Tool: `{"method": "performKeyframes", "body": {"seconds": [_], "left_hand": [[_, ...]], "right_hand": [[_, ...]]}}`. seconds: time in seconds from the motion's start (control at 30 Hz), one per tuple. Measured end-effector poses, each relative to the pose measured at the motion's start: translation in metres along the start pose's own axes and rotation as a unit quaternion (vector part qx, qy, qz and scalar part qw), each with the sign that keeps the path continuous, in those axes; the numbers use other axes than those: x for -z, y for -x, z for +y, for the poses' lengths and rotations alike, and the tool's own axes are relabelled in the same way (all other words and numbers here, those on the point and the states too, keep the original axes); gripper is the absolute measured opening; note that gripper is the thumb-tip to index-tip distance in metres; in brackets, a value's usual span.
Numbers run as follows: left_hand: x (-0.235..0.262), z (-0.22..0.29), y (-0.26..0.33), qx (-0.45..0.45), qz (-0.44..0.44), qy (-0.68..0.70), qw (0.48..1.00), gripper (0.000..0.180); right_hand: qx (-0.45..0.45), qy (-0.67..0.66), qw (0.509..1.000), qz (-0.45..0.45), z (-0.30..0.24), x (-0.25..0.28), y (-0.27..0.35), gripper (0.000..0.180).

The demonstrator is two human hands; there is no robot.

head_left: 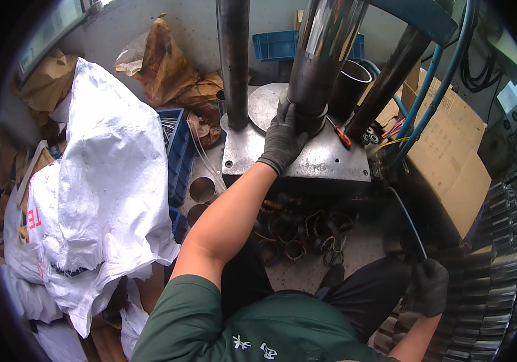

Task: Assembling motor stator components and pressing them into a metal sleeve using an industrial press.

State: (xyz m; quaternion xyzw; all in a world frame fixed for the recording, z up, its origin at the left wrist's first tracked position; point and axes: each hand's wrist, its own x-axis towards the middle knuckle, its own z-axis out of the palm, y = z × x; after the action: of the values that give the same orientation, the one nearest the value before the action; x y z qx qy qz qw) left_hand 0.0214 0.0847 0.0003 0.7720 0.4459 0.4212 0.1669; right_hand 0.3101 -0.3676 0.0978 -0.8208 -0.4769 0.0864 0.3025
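My left hand (285, 139), in a dark work glove, is closed against the lower end of a dark metal sleeve (311, 81). The sleeve stands on the steel base plate (324, 158) of a press, below a shiny ram (332, 30). Low on the right, my right hand (431, 286), gloved too, is wrapped round the end of a thin lever (409, 214) that slopes up toward the press. A red-handled tool (343, 137) lies on the plate beside the sleeve. The fingertips of my left hand are partly hidden against the metal.
Steel columns (232, 60) flank the work spot. Blue hoses (436, 90) and an opened cardboard box (445, 145) are on the right, with stacked metal sleeves (490, 271) below. White sacks (110, 181) and a blue crate (180, 163) fill the left. Wound rings (294, 248) lie under the press.
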Motion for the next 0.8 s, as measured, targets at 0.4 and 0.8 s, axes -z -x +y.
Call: {"method": "performKeyframes", "body": {"seconds": [0.4, 0.8], "left_hand": [[-0.002, -0.003, 0.002, -0.005, 0.022, -0.008, 1.000, 0.093], [-0.005, -0.004, 0.004, 0.008, 0.020, -0.017, 1.000, 0.094]], "right_hand": [[-0.007, -0.064, 0.998, 0.000, -0.043, 0.026, -0.054, 0.017], [0.194, 0.156, 0.955, 0.159, -0.057, 0.064, -0.171, 0.026]]}}
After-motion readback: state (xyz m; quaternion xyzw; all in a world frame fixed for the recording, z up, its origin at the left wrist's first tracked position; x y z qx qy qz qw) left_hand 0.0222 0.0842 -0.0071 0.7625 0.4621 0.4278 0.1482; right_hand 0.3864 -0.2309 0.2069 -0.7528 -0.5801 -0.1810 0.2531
